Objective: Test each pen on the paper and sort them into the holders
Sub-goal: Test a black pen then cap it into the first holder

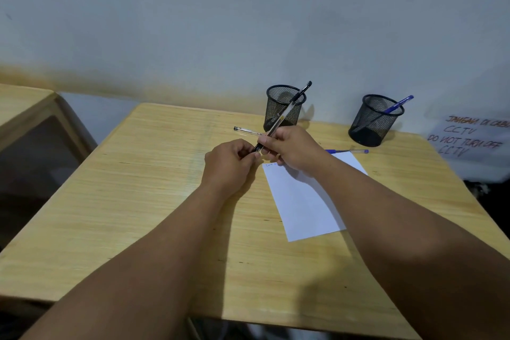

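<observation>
Right hand point(289, 146): fingers curled round clear-barrelled pen point(287, 112), raised above table point(138, 201).
Left hand point(231, 160): fingers pinch pen's black lower end.
Paper point(303, 201): white sheet, flat.
Holders point(284, 107): two black mesh cups, far edge.

The pen point(284, 113) I pinch between my left hand point(231, 159) and right hand point(289, 148) has a clear, glossy plastic barrel with a black plastic end. Under it, the table point(154, 201) is pale, matt wood with fine streaked grain, and the paper point(303, 201) is smooth matt white. Behind the paper, both holders point(284, 107) point(375, 120) are black wire mesh.
</observation>
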